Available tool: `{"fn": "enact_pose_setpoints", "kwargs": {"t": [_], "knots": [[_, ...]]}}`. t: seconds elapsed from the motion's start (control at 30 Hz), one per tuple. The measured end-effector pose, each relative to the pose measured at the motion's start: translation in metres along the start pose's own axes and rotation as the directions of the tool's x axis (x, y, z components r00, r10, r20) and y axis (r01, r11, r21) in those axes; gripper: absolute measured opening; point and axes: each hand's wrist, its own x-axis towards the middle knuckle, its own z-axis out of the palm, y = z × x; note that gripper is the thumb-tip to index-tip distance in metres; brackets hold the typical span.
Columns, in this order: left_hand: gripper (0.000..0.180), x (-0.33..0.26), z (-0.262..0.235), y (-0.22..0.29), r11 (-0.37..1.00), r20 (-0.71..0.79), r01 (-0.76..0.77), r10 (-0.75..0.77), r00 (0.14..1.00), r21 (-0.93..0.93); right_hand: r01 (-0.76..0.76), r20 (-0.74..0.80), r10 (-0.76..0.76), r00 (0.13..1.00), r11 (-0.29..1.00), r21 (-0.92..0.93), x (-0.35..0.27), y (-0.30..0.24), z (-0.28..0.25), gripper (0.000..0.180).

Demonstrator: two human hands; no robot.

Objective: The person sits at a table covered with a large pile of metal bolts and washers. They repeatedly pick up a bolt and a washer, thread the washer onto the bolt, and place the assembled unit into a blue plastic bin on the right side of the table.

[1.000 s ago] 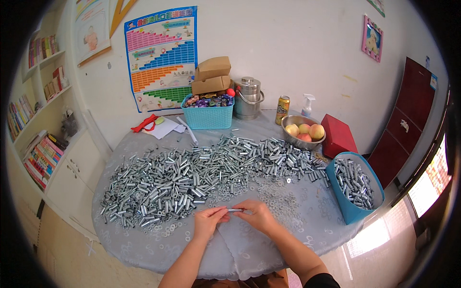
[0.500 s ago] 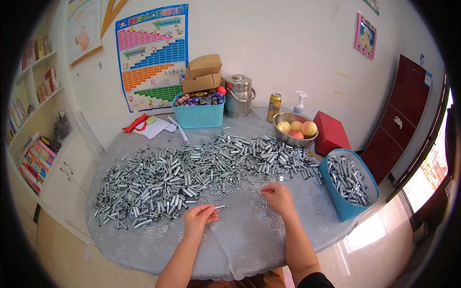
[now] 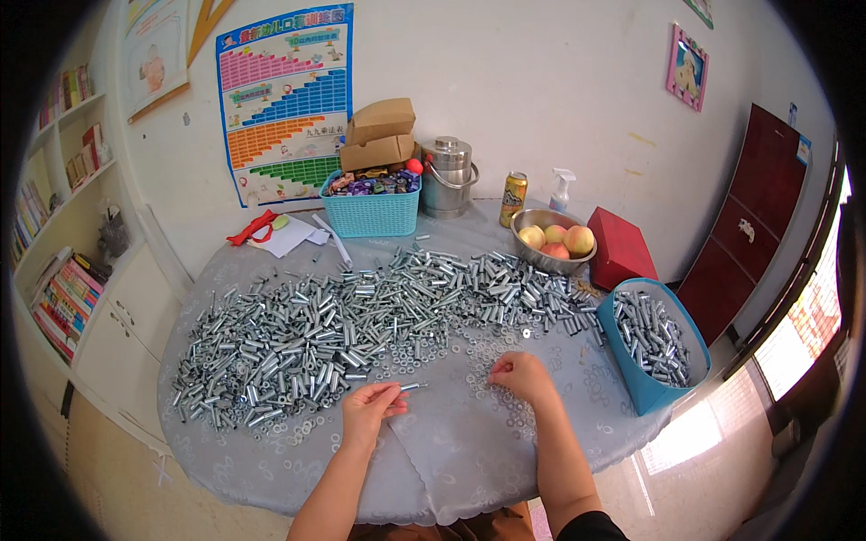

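Note:
Between the pinched thumb and fingers of my left hand (image 3: 368,413) is a thin silvery bolt (image 3: 414,387), held level with its tip pointing right. My right hand (image 3: 525,376) is closed in a pinch over the loose flat washers (image 3: 518,420) scattered in front of it; whatever its fingertips hold is too small to make out. Beyond both hands a wide heap of shiny metal sleeves and bolts (image 3: 298,347) spreads across the grey tablecloth (image 3: 451,469), with more washers along its near edge.
A blue fabric bin (image 3: 663,397) full of metal sleeves stands at the right edge. Farther back are a steel bowl (image 3: 552,263) of peaches, a red box (image 3: 622,248), a yellow can (image 3: 513,199), a spray bottle (image 3: 561,191), a steel canister (image 3: 446,185) and a turquoise basket (image 3: 372,219).
My right hand has dipped slightly toward the washers, its fingers still pinched. My left hand keeps its grip on the bolt, almost unmoved. The view has shifted slightly.

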Motion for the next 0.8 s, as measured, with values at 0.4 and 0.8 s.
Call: {"fn": "enact_pose_setpoints", "kwargs": {"t": [0.4,0.8], "knots": [[0.016,-0.002,0.002,0.002,1.0,0.005,-0.002,0.002,1.0,-0.022,0.183,0.031,-0.181,0.983,0.982,-0.047,0.004,-0.009,0.026,0.02],[0.014,-0.001,0.003,-0.001,1.0,0.018,-0.003,0.003,1.0,-0.019,0.193,-0.053,-0.206,0.977,0.962,-0.194,0.004,-0.01,0.032,0.02]]}}
